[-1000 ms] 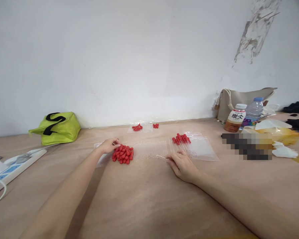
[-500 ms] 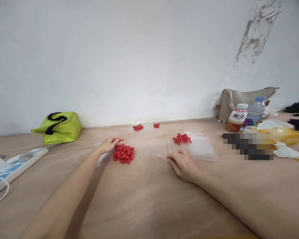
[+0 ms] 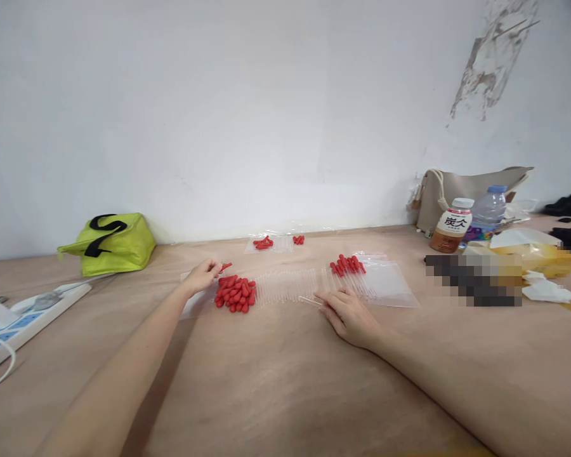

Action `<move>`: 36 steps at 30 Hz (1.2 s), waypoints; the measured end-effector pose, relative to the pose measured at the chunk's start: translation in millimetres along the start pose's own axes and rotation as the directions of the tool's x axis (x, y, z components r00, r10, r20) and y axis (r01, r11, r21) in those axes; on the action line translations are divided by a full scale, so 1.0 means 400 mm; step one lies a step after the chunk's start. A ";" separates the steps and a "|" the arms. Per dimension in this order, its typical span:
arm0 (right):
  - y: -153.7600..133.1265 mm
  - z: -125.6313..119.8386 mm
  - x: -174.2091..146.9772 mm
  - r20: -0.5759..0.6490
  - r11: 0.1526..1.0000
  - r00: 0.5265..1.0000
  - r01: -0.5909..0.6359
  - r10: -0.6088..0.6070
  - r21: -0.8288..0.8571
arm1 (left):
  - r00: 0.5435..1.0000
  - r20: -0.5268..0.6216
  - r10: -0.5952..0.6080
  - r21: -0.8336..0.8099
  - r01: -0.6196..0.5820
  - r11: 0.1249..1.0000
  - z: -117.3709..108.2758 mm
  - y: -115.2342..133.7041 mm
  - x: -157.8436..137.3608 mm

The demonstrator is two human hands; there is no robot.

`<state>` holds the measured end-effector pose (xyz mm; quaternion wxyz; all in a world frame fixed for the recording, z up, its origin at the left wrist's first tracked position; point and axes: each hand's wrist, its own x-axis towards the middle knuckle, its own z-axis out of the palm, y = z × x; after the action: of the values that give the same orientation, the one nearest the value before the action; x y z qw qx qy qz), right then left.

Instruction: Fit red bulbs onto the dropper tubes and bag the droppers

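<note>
My left hand (image 3: 203, 277) pinches one red rubber dropper bulb (image 3: 226, 266) between its fingertips. Just below it lies a heap of red rubber bulbs (image 3: 236, 294). A thin glass dropper tube (image 3: 309, 299) sticks out to the left from the closed fingers of my right hand (image 3: 346, 315). Between the hands, a row of clear glass tubes (image 3: 285, 285) lies on the table. Beyond my right hand are several droppers with red bulbs fitted (image 3: 348, 264), resting on a clear plastic bag (image 3: 393, 285).
Against the wall lies another clear bag with red bulbs (image 3: 263, 242). A lime-green bag (image 3: 117, 244) and a white power strip (image 3: 33, 324) are at left. To the right are a brown drink bottle (image 3: 451, 225), a water bottle (image 3: 490, 212), a beige bag (image 3: 431, 203) and crumpled tissue (image 3: 547, 289).
My left hand has shifted slightly left, away from the bulb heap, still pinching the red bulb. My right hand and its glass tube have hardly moved.
</note>
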<state>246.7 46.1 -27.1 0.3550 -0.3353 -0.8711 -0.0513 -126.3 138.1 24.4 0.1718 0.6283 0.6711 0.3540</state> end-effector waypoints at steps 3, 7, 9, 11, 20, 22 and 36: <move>0.005 0.003 0.000 0.014 1.000 1.000 0.015 -0.015 -0.022 | 0.996 -0.069 0.048 -0.002 -0.048 0.999 -0.011 0.009 -0.005; 0.002 -0.001 0.005 0.010 1.000 1.000 -0.002 0.002 0.001 | 0.969 -0.190 0.156 -0.042 -0.167 0.985 0.007 0.054 -0.079; -0.009 -0.005 0.010 -0.017 0.998 0.999 -0.042 0.042 0.049 | 0.962 -0.154 0.224 -0.083 -0.238 0.968 0.043 0.088 -0.152; -0.026 -0.007 0.017 -0.041 0.991 0.995 -0.084 0.088 0.109 | 0.952 -0.029 0.306 -0.239 -0.304 0.922 0.093 0.122 -0.233; -0.076 -0.001 0.022 -0.013 0.988 0.998 -0.057 0.059 0.142 | 0.881 0.238 0.409 -0.456 -0.271 0.848 0.228 0.183 -0.346; -0.075 -0.002 0.022 -0.009 0.990 0.998 -0.059 0.060 0.129 | 0.871 0.227 0.435 -0.434 -0.309 0.846 0.232 0.181 -0.343; -0.072 0.002 0.018 0.033 0.985 0.999 -0.046 0.041 0.169 | 0.878 0.199 0.434 -0.387 -0.337 0.858 0.227 0.183 -0.352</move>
<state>224.6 28.2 -18.6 0.3705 -0.3234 -0.8699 0.0359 9.0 22.9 -17.8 0.2956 0.7550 0.4274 0.3998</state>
